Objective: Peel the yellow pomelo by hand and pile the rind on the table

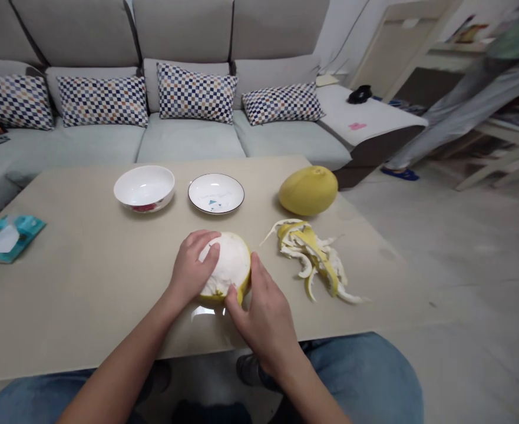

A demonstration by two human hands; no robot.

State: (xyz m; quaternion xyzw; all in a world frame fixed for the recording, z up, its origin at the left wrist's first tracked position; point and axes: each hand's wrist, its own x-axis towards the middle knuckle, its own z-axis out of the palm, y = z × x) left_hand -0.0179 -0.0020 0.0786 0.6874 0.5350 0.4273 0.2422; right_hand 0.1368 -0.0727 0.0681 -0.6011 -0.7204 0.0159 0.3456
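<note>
A partly peeled pomelo (230, 259) rests on the table in front of me, its white pith bare on top and yellow rind showing low on its sides. My left hand (196, 259) lies over its left side, with the thumb on the pith. Against the right side presses my right hand (263, 306), the thumb at the near edge and the fingers along the rind. To the right of it lies a heap of peel strips (312, 253), yellow outside and white inside. A whole yellow pomelo (308, 191) sits behind that heap.
Behind the pomelo stand a white bowl (144, 185) and a dark-rimmed plate (216, 193) on the beige table (86, 282). A teal tissue pack (9, 237) lies at the left. Past the table are a grey sofa (188, 138) and, far right, a standing person's legs (453, 112).
</note>
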